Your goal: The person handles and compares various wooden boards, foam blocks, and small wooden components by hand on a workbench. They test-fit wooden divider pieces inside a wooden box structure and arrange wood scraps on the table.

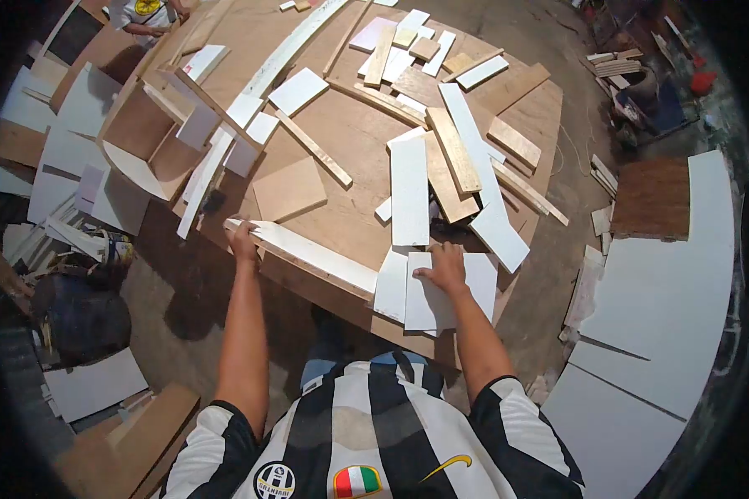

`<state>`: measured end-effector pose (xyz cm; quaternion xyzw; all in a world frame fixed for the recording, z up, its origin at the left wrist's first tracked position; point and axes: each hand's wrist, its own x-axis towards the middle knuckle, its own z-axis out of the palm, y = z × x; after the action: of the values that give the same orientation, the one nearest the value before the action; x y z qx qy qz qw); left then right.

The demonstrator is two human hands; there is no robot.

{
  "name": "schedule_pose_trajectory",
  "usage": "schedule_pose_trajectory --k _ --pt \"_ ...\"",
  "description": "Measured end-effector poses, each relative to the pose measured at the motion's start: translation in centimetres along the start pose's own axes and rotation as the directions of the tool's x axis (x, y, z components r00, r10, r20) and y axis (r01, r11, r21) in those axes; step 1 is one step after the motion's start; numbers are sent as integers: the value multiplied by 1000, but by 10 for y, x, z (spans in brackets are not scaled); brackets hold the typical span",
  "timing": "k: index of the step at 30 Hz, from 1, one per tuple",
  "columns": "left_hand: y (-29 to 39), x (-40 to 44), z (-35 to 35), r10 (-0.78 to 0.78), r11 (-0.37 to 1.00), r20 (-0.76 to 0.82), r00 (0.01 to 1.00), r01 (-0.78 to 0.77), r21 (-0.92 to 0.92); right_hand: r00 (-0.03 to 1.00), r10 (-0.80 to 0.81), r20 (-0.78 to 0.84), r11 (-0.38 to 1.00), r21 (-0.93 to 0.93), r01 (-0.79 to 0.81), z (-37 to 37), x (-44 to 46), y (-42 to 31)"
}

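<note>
My left hand [243,243] is closed round the left end of a long white-faced strip of board [316,259], which lies along the near edge of the wooden worktable [358,200]. At the table's near right corner my right hand [447,268] rests on a white square panel [431,303], thumb spread away from the fingers. The fingertips lie near the panel's far edge, and whether they grip it is hard to see. Touching the strip's right end is a smaller white piece [390,287]. Just beyond my right hand lies a white rectangular board [409,191].
Wood blocks [453,150] and white offcuts [462,133] cover the table's right side. An open plywood frame [154,150] stands on the left. Large white panels [641,308] lie at the right. Another person [146,17] is at the far left.
</note>
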<state>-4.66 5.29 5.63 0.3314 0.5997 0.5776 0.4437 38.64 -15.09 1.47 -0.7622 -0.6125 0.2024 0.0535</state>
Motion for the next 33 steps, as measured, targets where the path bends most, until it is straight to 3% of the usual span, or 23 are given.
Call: schedule_pose_trajectory --k 2,5,6,8,13,16,19,20,22,23,25,26,28,29,30,31,32,33 --pt "8 -6 4 -7 1000 13 1000 7 -13 998 -20 -66 997 74 25 -3 2 16" --pt "22 -13 14 18 1000 79 997 -19 7 982 -2 -188 901 425 83 -9 5 32" --pt "28 -16 19 48 998 130 990 -54 41 983 -3 -183 901 425 82 -11 10 36" --pt "53 -30 42 28 995 152 988 -42 91 966 170 -196 619 784 49 -15 21 45" --pt "84 -41 89 65 976 357 932 -133 171 909 366 -197 532 846 -31 -35 74 48" --pt "87 -38 111 73 975 430 900 -154 158 834 497 -240 511 858 -57 -47 96 45" --pt "84 -36 125 18 963 482 876 -145 227 683 695 -227 493 841 -222 -48 112 48" --pt "82 -34 130 19 963 482 876 -146 227 683 695 -226 492 842 -221 -47 115 49" --pt "75 -29 138 -57 952 501 864 -103 287 565 820 -96 274 931 -240 -54 117 45" --pt "71 -24 140 -73 957 522 850 -88 277 565 820 -96 274 931 -239 -54 121 45" --pt "68 -25 151 -65 965 504 861 -75 253 412 911 10 107 960 -259 -46 127 52" --pt "66 -28 155 -58 972 484 873 -62 228 410 912 9 108 960 -260 -42 127 56" --pt "72 -34 161 -136 955 451 882 -4 296 448 887 111 -62 990 -123 -40 125 59" --pt "76 -36 163 -209 932 413 886 53 360 447 888 111 -62 991 -123 -37 121 58" --pt "67 -35 163 -209 932 415 885 52 358 496 866 -67 160 976 -146 -32 110 55" --pt "53 -36 161 -130 932 451 883 -46 359 546 804 -236 375 914 -157 -26 98 54" --pt "42 -36 157 -50 924 485 873 -143 353 538 784 -308 474 857 -200 -20 85 50" --pt "47 -43 157 -121 916 463 878 -81 394 536 755 -378 566 789 -240 -12 70 45"
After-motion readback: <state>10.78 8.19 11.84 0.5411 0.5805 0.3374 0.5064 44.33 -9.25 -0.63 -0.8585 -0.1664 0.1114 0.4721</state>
